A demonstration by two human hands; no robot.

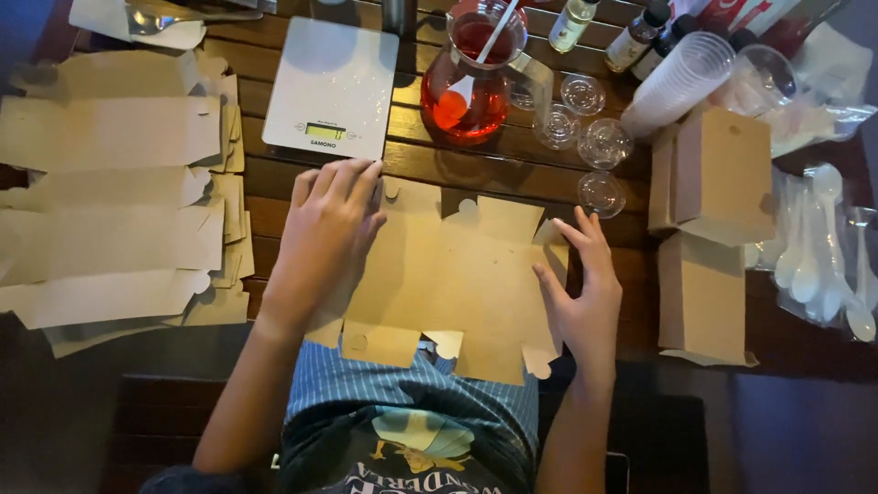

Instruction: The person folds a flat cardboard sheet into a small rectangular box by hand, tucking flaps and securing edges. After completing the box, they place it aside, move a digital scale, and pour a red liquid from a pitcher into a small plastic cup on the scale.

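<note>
A flat brown cardboard box blank (pixel 457 274) lies on the dark wooden table (pixel 512 169) right in front of me. My left hand (pixel 325 233) rests palm down on its left part, fingers spread toward the far edge. My right hand (pixel 585 284) presses its right edge, fingers pointing away from me. Neither hand grips the blank; both lie flat on it.
Stacks of flat cardboard blanks (pixel 110 192) lie at the left. A white kitchen scale (pixel 334 87) and a glass jug of red liquid (pixel 466 82) stand behind. Clear cup lids (pixel 585 137), stacked plastic cups (pixel 681 78), folded boxes (pixel 713 229) and bagged plastic spoons (pixel 819 247) sit at the right.
</note>
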